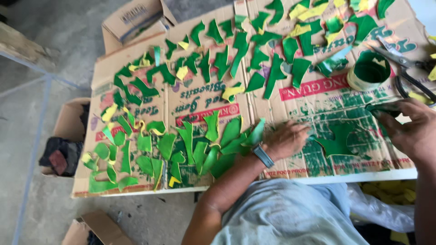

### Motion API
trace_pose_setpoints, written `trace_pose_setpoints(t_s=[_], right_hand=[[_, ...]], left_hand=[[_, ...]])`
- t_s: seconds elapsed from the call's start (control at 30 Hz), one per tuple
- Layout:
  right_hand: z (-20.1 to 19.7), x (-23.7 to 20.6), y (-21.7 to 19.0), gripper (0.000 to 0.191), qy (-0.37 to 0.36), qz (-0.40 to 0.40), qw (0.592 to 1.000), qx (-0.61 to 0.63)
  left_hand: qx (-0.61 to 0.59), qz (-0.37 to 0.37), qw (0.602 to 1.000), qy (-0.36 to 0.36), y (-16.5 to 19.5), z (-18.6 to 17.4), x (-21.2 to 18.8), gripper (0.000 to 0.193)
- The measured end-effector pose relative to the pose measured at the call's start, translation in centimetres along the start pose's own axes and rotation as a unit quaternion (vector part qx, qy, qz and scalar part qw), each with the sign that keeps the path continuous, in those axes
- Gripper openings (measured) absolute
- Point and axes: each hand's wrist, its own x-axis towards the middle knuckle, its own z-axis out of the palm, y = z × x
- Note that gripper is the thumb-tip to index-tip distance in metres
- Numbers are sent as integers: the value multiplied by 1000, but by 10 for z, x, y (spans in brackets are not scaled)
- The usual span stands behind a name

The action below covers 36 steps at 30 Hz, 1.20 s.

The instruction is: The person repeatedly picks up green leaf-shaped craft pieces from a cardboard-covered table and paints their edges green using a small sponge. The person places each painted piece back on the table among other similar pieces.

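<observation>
My left hand [285,138], with a watch on its wrist, rests flat on the paint-smeared cardboard sheet [318,102]. Its fingertips touch the left edge of a leaf-shaped piece [337,143] painted green. My right hand [411,131] is closed around a small green-coated tool [383,109], just above and right of that piece; I cannot tell whether it is a brush. A round pot of green paint [369,71] stands beyond the right hand. Left of my left hand lie several overlapping green painted pieces [218,145].
Many green and yellow cut shapes [204,63] cover the cardboard across the table. Scissors [402,58] lie at the far right by the paint pot. Open cardboard boxes [68,136] stand on the concrete floor to the left, with another [131,20] beyond the table.
</observation>
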Motion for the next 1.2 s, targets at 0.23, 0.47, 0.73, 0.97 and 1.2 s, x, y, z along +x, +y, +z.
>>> trace_pose_setpoints(t_s=[0.23, 0.47, 0.73, 0.97, 1.2], right_hand=[[0, 1, 3, 14, 3, -30, 999, -23], [-6, 3, -13, 15, 10, -8, 1000, -16], [-14, 1, 7, 15, 28, -26, 999, 25], [-26, 19, 46, 11, 63, -78, 989, 112], [-28, 30, 47, 13, 41, -65, 989, 127]], left_hand=[[-85, -109, 978, -156, -2, -18, -2, 35], [-42, -58, 995, -64, -4, -12, 5, 38], [-258, -198, 945, -22, 6, -16, 11, 30], [-577, -223, 771, 153, -12, -59, 4, 31], [-540, -264, 726, 333, -119, -168, -88, 25]])
